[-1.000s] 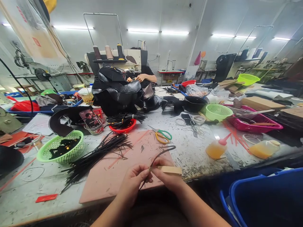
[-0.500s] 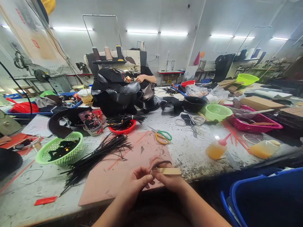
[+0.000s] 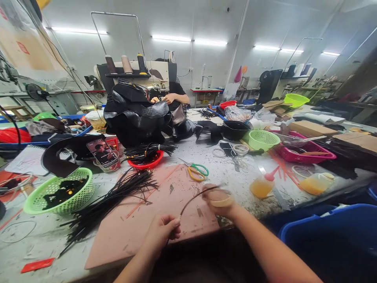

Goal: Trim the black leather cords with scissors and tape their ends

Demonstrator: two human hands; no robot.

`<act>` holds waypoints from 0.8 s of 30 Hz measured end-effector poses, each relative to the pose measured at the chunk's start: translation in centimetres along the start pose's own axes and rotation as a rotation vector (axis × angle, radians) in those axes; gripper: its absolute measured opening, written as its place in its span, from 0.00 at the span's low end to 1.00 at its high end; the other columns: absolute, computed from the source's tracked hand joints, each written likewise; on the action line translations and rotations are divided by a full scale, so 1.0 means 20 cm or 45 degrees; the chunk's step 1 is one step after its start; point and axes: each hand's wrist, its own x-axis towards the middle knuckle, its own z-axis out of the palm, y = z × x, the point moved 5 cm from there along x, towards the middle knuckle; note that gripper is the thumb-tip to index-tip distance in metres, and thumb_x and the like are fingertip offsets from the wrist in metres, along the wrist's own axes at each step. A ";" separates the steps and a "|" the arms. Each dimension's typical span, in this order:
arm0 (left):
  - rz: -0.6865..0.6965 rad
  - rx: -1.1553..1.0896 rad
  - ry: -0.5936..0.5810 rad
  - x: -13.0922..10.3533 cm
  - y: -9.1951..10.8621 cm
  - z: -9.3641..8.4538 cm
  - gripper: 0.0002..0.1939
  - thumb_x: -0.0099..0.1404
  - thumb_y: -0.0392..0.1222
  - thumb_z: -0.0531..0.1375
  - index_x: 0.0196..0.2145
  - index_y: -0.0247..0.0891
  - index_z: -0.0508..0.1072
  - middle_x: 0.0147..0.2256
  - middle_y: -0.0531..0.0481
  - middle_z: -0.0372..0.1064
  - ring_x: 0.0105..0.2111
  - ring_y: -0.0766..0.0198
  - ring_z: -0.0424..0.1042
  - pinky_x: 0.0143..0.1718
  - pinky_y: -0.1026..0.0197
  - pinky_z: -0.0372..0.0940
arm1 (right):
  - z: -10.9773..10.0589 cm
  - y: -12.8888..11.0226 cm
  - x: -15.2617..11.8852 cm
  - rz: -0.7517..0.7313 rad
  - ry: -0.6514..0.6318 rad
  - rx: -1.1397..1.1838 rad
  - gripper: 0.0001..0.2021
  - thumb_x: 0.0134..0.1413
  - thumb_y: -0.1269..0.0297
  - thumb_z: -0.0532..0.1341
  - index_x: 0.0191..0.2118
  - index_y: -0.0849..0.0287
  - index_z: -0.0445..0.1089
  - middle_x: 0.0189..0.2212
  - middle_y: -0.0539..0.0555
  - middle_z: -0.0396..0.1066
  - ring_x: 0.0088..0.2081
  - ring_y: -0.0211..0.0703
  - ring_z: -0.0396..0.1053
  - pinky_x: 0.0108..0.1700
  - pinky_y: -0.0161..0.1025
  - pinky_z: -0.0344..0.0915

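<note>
My left hand (image 3: 166, 229) is closed, pinching one end of a thin dark strip (image 3: 191, 197) above the pink board (image 3: 135, 224). The strip curves up and right to my right hand (image 3: 219, 200), which is closed around it and blurred by motion. Across the right palm lies a pale flat piece (image 3: 220, 202). Beyond my hands, scissors (image 3: 198, 171) with green and yellow handles rest at the board's far edge. A bundle of black strips (image 3: 108, 200) lies to the left.
Green basket (image 3: 85, 192) with black pieces at left; red bowl (image 3: 147, 165) and phone (image 3: 101, 152) behind. Two glue bottles (image 3: 262, 186) (image 3: 316, 184) and a blue bin (image 3: 330, 232) are at right. A co-worker's hands (image 3: 169, 98) are at a sewing machine.
My hands have moved apart, the right one up and away, and the dark strip now stretches between them. The view has shifted slightly, so the table's things appear further left.
</note>
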 end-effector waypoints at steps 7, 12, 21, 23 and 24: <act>-0.099 -0.279 0.284 0.04 0.00 -0.10 0.07 0.43 0.37 0.63 0.19 0.33 0.68 0.14 0.55 0.65 0.12 0.74 0.61 0.14 0.72 0.51 | -0.08 0.53 -0.06 0.671 -0.231 -0.218 0.16 0.45 0.62 0.55 0.38 0.65 0.71 0.35 0.64 0.70 0.39 0.53 0.67 0.38 0.42 0.60; 0.020 -0.181 0.318 0.04 0.05 -0.12 0.08 0.41 0.39 0.63 0.18 0.33 0.68 0.14 0.55 0.65 0.12 0.75 0.60 0.14 0.72 0.50 | -0.15 0.60 -0.03 0.918 -0.172 -0.287 0.25 0.49 0.50 0.51 0.31 0.71 0.72 0.30 0.71 0.70 0.35 0.60 0.68 0.33 0.48 0.61; 0.188 -0.086 0.339 -0.02 0.11 -0.17 0.09 0.40 0.42 0.62 0.19 0.33 0.69 0.14 0.55 0.64 0.13 0.75 0.57 0.15 0.70 0.49 | 0.05 0.31 0.40 0.605 -0.016 -0.068 0.28 0.49 0.73 0.51 0.58 0.60 0.49 0.48 0.59 0.64 0.47 0.44 0.63 0.42 0.34 0.58; 0.228 -0.095 0.354 -0.04 0.13 -0.19 0.09 0.40 0.42 0.61 0.19 0.33 0.70 0.14 0.56 0.63 0.13 0.75 0.56 0.15 0.70 0.48 | 0.07 0.29 0.40 0.620 0.017 -0.026 0.30 0.47 0.73 0.53 0.58 0.64 0.48 0.47 0.62 0.64 0.47 0.48 0.63 0.41 0.36 0.59; 0.254 -0.098 0.363 -0.05 0.14 -0.21 0.10 0.41 0.43 0.61 0.19 0.33 0.70 0.14 0.56 0.63 0.13 0.75 0.55 0.15 0.70 0.48 | 0.07 0.29 0.38 0.630 0.034 -0.016 0.31 0.46 0.72 0.53 0.58 0.65 0.48 0.46 0.62 0.65 0.46 0.49 0.64 0.41 0.37 0.60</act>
